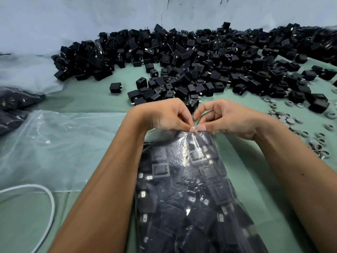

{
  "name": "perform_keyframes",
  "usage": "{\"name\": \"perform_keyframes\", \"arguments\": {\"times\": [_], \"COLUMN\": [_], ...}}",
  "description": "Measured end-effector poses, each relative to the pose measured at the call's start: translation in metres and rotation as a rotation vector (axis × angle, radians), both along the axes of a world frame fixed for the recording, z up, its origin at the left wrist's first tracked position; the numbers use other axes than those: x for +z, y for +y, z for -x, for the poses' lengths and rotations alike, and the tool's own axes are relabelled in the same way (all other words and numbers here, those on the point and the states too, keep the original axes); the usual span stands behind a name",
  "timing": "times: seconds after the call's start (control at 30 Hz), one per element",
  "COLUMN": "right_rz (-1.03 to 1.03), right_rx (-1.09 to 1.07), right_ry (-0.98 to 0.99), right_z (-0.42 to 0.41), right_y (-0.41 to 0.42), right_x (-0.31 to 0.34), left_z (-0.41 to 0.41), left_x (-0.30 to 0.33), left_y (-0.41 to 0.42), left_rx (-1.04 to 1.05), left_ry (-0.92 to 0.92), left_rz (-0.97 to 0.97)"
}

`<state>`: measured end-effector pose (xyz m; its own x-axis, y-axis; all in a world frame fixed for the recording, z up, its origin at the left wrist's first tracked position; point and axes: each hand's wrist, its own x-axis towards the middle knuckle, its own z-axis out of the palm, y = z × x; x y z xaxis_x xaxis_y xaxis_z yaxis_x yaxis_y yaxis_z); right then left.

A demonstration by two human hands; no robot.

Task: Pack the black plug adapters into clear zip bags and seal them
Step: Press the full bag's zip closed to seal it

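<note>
Clear zip bag stuffed with adapters, heavy and floppy | our left hand and right hand pinch its slippery top strip | support underneath when lifting

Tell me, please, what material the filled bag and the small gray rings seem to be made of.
Filled bag: thin clear plastic film, glossy; it wrinkles and glints, adapters show through. Gray rings: probably matte rubber or plastic; dull, no shine, too small to be sure.
</note>
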<state>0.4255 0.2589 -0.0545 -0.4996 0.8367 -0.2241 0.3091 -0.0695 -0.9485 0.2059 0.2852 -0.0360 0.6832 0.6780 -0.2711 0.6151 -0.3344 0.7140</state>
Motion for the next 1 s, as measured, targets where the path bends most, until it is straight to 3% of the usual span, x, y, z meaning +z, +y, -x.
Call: {"name": "perform_keyframes", "arguments": {"times": [0.27,0.43,0.6,0.8,1.0], "right_rz": [-0.134,-0.086,-0.043,-0.077,-0.098], "right_rx": [0.048,0.065,0.237,0.230,0.157], "right_ry": [-0.109,-0.145,-0.284,-0.205,-0.074], "right_z": [0.008,0.011,0.022,0.024,0.020], "right_y": [0.001,0.005,0.012,0.013,0.009], "right_x": [0.010,0.010,0.020,0.016,0.010], "left_z": [0.002,0.016,0.013,0.020,0.032], "left_x": [-0.001,0.002,0.000,0.001,0.004], "left_y": [-0.002,0.004,0.000,0.001,0.001], "left_rx": [0.016,0.061,-0.014,0.024,0.082], "left_ry": [-0.003,0.076,0.057,0.000,0.079], "left_rz": [0.002,0.148,0.085,0.112,0.193]}}
